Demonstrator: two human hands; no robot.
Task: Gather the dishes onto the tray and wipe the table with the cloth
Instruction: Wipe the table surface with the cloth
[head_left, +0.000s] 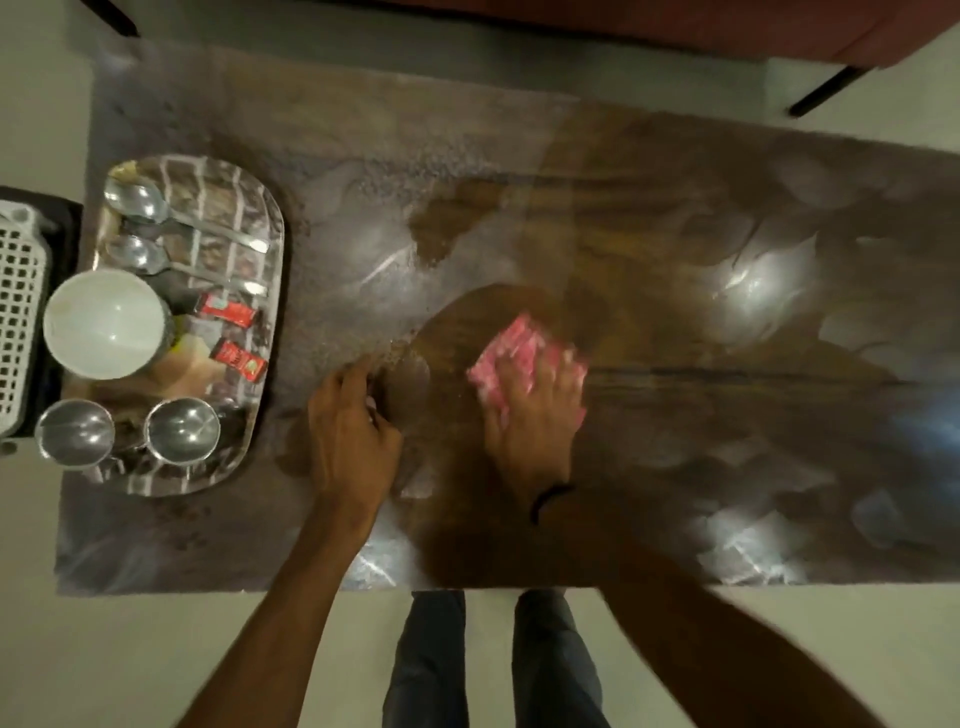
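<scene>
A pink cloth (511, 351) lies on the glossy brown table (675, 415) near its middle. My right hand (535, 415) presses flat on the cloth, fingers spread and blurred. My left hand (353, 431) rests on the table left of it, fingers loosely curled and holding nothing. The steel tray (260, 218) sits at the table's left end. It carries two spoons (171, 218), a white bowl (104, 322), two small steel bowls (182, 428) and two red sachets (228, 312).
A white lattice basket (18, 312) on a dark stand is left of the table. A red-brown sofa (675, 26) runs along the far side. My legs (493, 660) stand at the table's near edge. Bright light reflections mark the tabletop.
</scene>
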